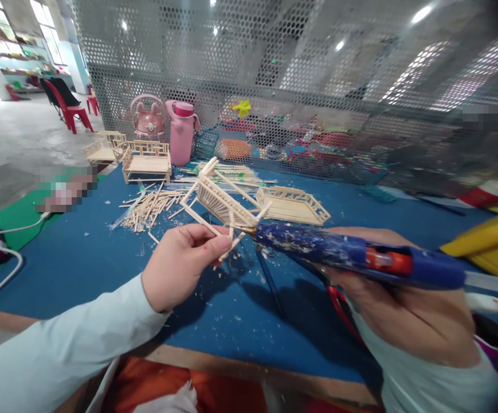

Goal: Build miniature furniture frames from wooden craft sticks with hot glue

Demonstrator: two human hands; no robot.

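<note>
Held up over the blue tabletop is a small wooden stick frame (220, 201) with a slatted panel, tilted on its side. My left hand (184, 258) pinches one of its lower sticks between thumb and fingers. A blue glue gun (317, 244), smeared with dried glue, is gripped in my right hand (395, 310). Its nozzle points left and meets the frame near a stick joint; whether fresh glue is there I cannot tell. Behind the frame lies a flat wooden stick panel with a railing (294, 206). Loose sticks (154, 206) are heaped to the left.
Two small wooden stick benches (148, 163) stand at the back left, beside a pink bottle (182, 135) and a pink bear-eared container (148, 117). A perforated metal screen (274, 69) closes off the far side. A white cable (3, 287) runs along the left; something yellow (489, 241) sits right.
</note>
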